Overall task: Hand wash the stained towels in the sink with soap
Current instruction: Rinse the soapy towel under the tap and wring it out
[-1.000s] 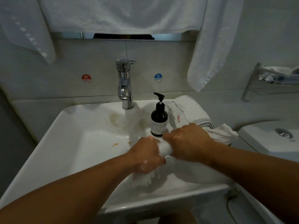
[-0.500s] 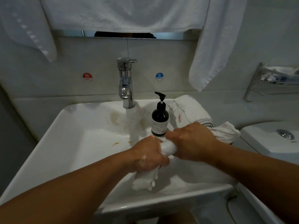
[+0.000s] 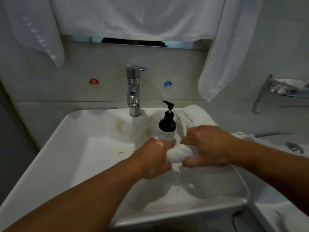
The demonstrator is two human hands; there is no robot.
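Head view looks down on a white sink point(image 3: 75, 148) where a small white towel point(image 3: 179, 154) is bunched into a tight twisted roll and held in the air above the front right part of the basin. This looks like the wringing or rubbing step of the wash: the cloth is wet and a thin trickle of water point(image 3: 178, 177) falls from it into the sink. The left hand point(image 3: 153, 158) grips the roll's left end with fingers curled fully round it. The right hand point(image 3: 207, 146) clamps the right end the same way, knuckles up. The two hands sit close together, with only a short stretch of cloth showing between them, and both look wet. A dark soap bottle point(image 3: 167, 126) with a pump stands on the sink's back edge just behind the hands, beside the tap point(image 3: 133, 91), which appears to be running. A second towel point(image 3: 195, 114) lies folded on the back right corner and carries a small reddish mark, so it is probably not yet washed. The next move likely calls for loosening the twist and opening the cloth to check the stain. More soap would need one hand freed for the pump, while the other holds the towel over the basin so the drips stay inside.
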